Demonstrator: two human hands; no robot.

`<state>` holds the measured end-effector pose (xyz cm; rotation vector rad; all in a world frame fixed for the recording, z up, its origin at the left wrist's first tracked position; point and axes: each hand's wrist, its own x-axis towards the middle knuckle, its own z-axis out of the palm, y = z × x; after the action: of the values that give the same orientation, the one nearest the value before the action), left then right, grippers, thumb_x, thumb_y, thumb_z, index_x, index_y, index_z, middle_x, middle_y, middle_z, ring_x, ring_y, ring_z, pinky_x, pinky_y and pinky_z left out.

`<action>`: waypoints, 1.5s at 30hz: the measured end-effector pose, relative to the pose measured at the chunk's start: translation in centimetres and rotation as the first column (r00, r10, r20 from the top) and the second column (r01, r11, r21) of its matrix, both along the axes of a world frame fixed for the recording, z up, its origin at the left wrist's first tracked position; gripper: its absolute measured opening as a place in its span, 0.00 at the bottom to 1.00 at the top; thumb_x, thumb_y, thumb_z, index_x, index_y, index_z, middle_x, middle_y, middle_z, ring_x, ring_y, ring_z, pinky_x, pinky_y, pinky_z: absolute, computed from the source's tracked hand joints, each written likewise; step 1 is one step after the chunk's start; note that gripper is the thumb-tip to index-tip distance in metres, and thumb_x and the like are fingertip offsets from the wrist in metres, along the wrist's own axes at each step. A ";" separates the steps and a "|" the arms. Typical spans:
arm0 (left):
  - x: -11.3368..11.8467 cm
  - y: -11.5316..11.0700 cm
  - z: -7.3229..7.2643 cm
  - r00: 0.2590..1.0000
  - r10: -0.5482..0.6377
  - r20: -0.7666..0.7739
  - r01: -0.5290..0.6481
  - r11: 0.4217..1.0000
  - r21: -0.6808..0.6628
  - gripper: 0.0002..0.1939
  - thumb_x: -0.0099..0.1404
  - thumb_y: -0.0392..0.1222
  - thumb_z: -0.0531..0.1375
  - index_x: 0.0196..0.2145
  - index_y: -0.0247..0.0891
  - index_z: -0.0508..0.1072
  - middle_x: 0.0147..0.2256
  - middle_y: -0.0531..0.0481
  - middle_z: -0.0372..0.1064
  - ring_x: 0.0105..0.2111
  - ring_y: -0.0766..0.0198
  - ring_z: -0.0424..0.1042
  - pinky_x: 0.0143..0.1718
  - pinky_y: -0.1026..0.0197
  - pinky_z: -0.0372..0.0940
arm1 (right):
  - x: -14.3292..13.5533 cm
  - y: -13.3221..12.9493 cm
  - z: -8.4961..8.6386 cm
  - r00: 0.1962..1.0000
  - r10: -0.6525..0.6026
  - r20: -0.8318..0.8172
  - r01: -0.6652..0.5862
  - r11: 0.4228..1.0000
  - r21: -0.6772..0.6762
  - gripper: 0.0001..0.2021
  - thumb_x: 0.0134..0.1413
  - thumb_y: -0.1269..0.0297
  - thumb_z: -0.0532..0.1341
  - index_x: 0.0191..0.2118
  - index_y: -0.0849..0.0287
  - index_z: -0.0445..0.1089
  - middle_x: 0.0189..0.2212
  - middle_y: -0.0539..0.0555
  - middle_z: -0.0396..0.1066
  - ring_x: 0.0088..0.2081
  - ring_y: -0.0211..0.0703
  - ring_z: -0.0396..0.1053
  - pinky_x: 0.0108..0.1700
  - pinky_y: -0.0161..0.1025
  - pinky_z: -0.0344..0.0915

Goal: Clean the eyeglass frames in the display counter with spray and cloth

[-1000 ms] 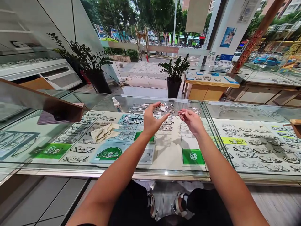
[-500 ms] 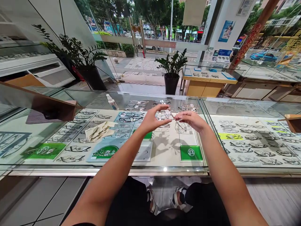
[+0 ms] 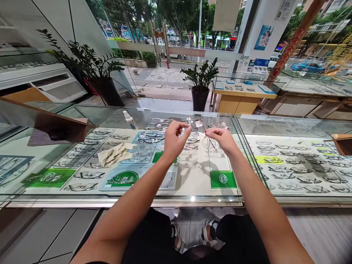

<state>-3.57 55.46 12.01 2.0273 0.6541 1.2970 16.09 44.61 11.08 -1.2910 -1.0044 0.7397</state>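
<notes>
Here's the right hand (image 3: 222, 139), grip clamped on thin-framed glasses (image 3: 211, 142) above the tabletop (image 3: 192, 179), temples slanting far-left to near-right! The left hand (image 3: 173, 142) sits apart, glasses off to its right; whether its fingertips meet, I can't tell.

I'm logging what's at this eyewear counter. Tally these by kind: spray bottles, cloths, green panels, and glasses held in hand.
Spray bottle: 1
Beige cloth: 1
Green panels, one rounded, one partly hidden by the left hand: 4
Glasses in the right hand: 1
Total: 7
</notes>
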 end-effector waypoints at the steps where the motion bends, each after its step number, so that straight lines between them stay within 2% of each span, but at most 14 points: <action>1: 0.1 -0.2 -0.2 1.000 -0.019 -0.005 0.019 0.996 -0.083 0.18 0.69 0.58 0.65 0.35 0.40 0.80 0.28 0.51 0.66 0.30 0.62 0.67 0.34 0.59 0.63 | -0.5 0.1 -0.1 0.998 -0.043 0.044 0.042 0.999 0.030 0.12 0.46 0.51 0.76 0.29 0.54 0.82 0.43 0.57 0.81 0.49 0.53 0.75 0.55 0.50 0.67; 3: 0.4 -0.6 -0.7 0.988 -0.145 -0.053 0.129 0.963 -0.236 0.21 0.68 0.60 0.65 0.30 0.39 0.80 0.21 0.55 0.56 0.24 0.66 0.58 0.27 0.61 0.54 | -1.6 0.2 -0.4 0.981 -0.114 0.158 0.102 0.992 0.079 0.12 0.52 0.51 0.73 0.30 0.53 0.81 0.45 0.58 0.80 0.49 0.53 0.75 0.51 0.49 0.68; 5: 0.7 -0.7 -1.1 0.966 -0.245 -0.080 0.204 0.918 -0.341 0.21 0.65 0.62 0.67 0.34 0.40 0.83 0.19 0.56 0.53 0.22 0.67 0.54 0.25 0.61 0.48 | -2.8 0.2 -0.6 0.943 -0.180 0.279 0.149 0.981 0.127 0.11 0.57 0.51 0.70 0.32 0.52 0.81 0.46 0.58 0.79 0.49 0.53 0.75 0.49 0.49 0.68; 8: 0.9 -0.7 -1.4 0.963 -0.258 -0.078 0.202 0.883 -0.423 0.22 0.63 0.62 0.68 0.36 0.39 0.85 0.19 0.56 0.55 0.22 0.68 0.51 0.25 0.61 0.44 | -3.9 0.2 -0.9 0.886 -0.240 0.396 0.182 0.967 0.179 0.11 0.62 0.51 0.67 0.34 0.50 0.81 0.46 0.58 0.78 0.50 0.54 0.73 0.51 0.50 0.68; 17: 1.0 -0.4 -1.2 0.959 -0.272 -0.086 0.206 0.868 -0.451 0.22 0.61 0.62 0.68 0.34 0.39 0.85 0.24 0.50 0.71 0.26 0.62 0.66 0.26 0.60 0.57 | -4.2 -0.1 -1.0 0.814 -0.227 0.534 0.121 0.966 0.227 0.09 0.67 0.56 0.63 0.39 0.51 0.79 0.47 0.59 0.75 0.49 0.55 0.73 0.53 0.51 0.68; 22: 0.9 -0.1 -1.7 0.962 -0.260 -0.087 0.193 0.867 -0.459 0.20 0.62 0.59 0.68 0.35 0.38 0.82 0.23 0.53 0.67 0.22 0.67 0.58 0.24 0.62 0.50 | -4.0 -0.6 0.0 0.797 -0.190 0.574 0.082 0.975 0.208 0.08 0.67 0.58 0.62 0.38 0.53 0.77 0.46 0.58 0.73 0.43 0.49 0.72 0.47 0.47 0.68; 25: 1.0 -0.4 -0.9 0.961 -0.207 -0.184 0.142 0.938 -0.316 0.18 0.66 0.58 0.64 0.36 0.38 0.81 0.22 0.55 0.63 0.22 0.67 0.57 0.25 0.62 0.50 | -1.3 -0.9 1.0 0.787 -0.361 0.500 0.255 0.929 0.270 0.17 0.63 0.55 0.65 0.25 0.53 0.65 0.33 0.53 0.68 0.36 0.45 0.66 0.38 0.43 0.64; 28: 2.2 -0.9 1.2 0.933 -0.132 -0.334 0.119 0.991 -0.059 0.15 0.70 0.52 0.60 0.37 0.39 0.79 0.28 0.51 0.71 0.29 0.62 0.66 0.30 0.60 0.57 | 3.3 -1.4 1.8 0.758 -0.632 0.161 0.574 0.764 0.293 0.29 0.62 0.49 0.65 0.20 0.51 0.46 0.21 0.46 0.47 0.25 0.38 0.50 0.28 0.40 0.53; 31: 4.8 -1.7 3.8 0.840 -0.072 -0.538 0.164 0.979 0.125 0.12 0.72 0.47 0.57 0.39 0.40 0.78 0.36 0.46 0.77 0.36 0.56 0.72 0.34 0.58 0.61 | 7.2 -2.2 2.5 0.621 -0.738 -0.265 0.784 0.586 0.205 0.31 0.61 0.45 0.62 0.22 0.50 0.40 0.18 0.42 0.37 0.21 0.36 0.39 0.22 0.39 0.41; 33: 7.1 -2.4 5.0 0.725 -0.040 -0.687 0.240 0.951 0.197 0.12 0.72 0.45 0.56 0.41 0.40 0.79 0.40 0.44 0.80 0.39 0.53 0.75 0.37 0.57 0.64 | 8.6 -2.8 2.8 0.554 -0.715 -0.427 0.828 0.527 0.192 0.30 0.60 0.44 0.61 0.24 0.49 0.38 0.17 0.41 0.35 0.19 0.35 0.36 0.20 0.39 0.38; 37: 11.4 -4.1 5.0 0.426 -0.004 -0.905 0.424 0.884 0.195 0.11 0.69 0.39 0.58 0.40 0.40 0.82 0.42 0.42 0.81 0.41 0.51 0.78 0.40 0.56 0.67 | 9.0 -3.5 3.1 0.584 -0.646 -0.491 0.805 0.538 0.250 0.31 0.60 0.39 0.58 0.25 0.50 0.37 0.17 0.40 0.34 0.18 0.34 0.36 0.18 0.37 0.38; 39: 12.9 -4.9 4.3 0.329 0.026 -0.944 0.475 0.860 0.189 0.11 0.68 0.36 0.59 0.41 0.40 0.83 0.42 0.41 0.81 0.42 0.50 0.79 0.41 0.56 0.68 | 8.8 -3.5 3.1 0.600 -0.634 -0.488 0.796 0.537 0.280 0.30 0.62 0.37 0.56 0.25 0.51 0.37 0.17 0.40 0.35 0.18 0.34 0.37 0.18 0.37 0.40; 42: 14.5 -5.7 3.2 0.273 0.062 -0.960 0.496 0.846 0.195 0.13 0.68 0.35 0.58 0.42 0.39 0.83 0.44 0.39 0.82 0.45 0.49 0.79 0.43 0.55 0.70 | 8.6 -3.3 2.9 0.608 -0.638 -0.472 0.792 0.522 0.315 0.30 0.64 0.37 0.53 0.24 0.51 0.38 0.17 0.42 0.37 0.18 0.35 0.39 0.19 0.37 0.42; 45: 15.4 -6.2 2.4 0.244 0.081 -0.966 0.484 0.853 0.194 0.13 0.67 0.36 0.58 0.42 0.38 0.84 0.44 0.38 0.82 0.45 0.49 0.79 0.45 0.54 0.71 | 8.5 -3.0 2.7 0.642 -0.645 -0.415 0.766 0.560 0.315 0.30 0.66 0.35 0.50 0.23 0.50 0.39 0.18 0.43 0.36 0.19 0.36 0.39 0.20 0.38 0.43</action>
<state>11.86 49.23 14.40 3.1423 0.5072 -0.2410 24.61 41.63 13.80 -1.0015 -0.3209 -0.0062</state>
